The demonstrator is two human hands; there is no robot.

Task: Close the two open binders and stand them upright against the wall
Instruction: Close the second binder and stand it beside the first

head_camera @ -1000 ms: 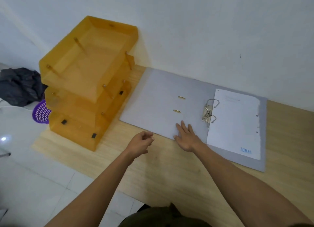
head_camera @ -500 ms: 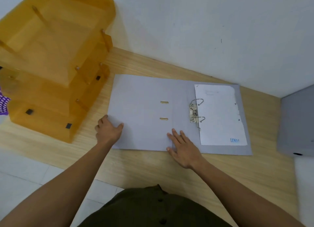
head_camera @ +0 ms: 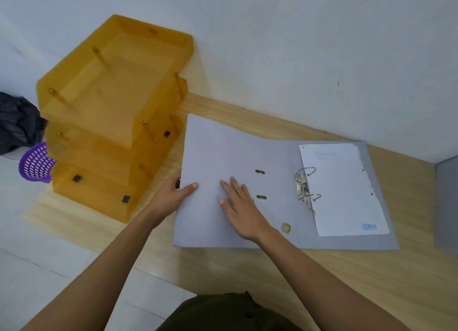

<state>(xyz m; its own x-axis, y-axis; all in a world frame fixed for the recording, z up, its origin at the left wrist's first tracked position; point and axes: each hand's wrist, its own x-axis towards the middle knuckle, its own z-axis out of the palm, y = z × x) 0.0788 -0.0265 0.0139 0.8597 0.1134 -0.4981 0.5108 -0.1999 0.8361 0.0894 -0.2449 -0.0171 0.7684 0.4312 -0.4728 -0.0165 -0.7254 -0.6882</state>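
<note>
A grey lever-arch binder (head_camera: 223,147) lies open on the wooden table, its left cover a little raised. Its metal ring mechanism (head_camera: 305,187) sits at the spine, and a white sheet (head_camera: 344,189) lies on the right cover. My left hand (head_camera: 173,194) grips the left edge of the left cover, thumb on top and fingers underneath. My right hand (head_camera: 241,210) lies flat and spread on the inside of that cover. A second grey binder (head_camera: 447,204) shows only as a sliver at the right edge.
An orange stack of three letter trays (head_camera: 111,122) stands left of the binder against the white wall (head_camera: 297,58). Beyond the table's left end are a purple perforated basket (head_camera: 36,165) and dark cloth (head_camera: 17,122). The table edge (head_camera: 148,253) runs near my body.
My left hand has closed on the cover's left edge and started lifting it. My right hand slid further left and up on the cover. The view shifted right-to-left, bringing the trays back in.
</note>
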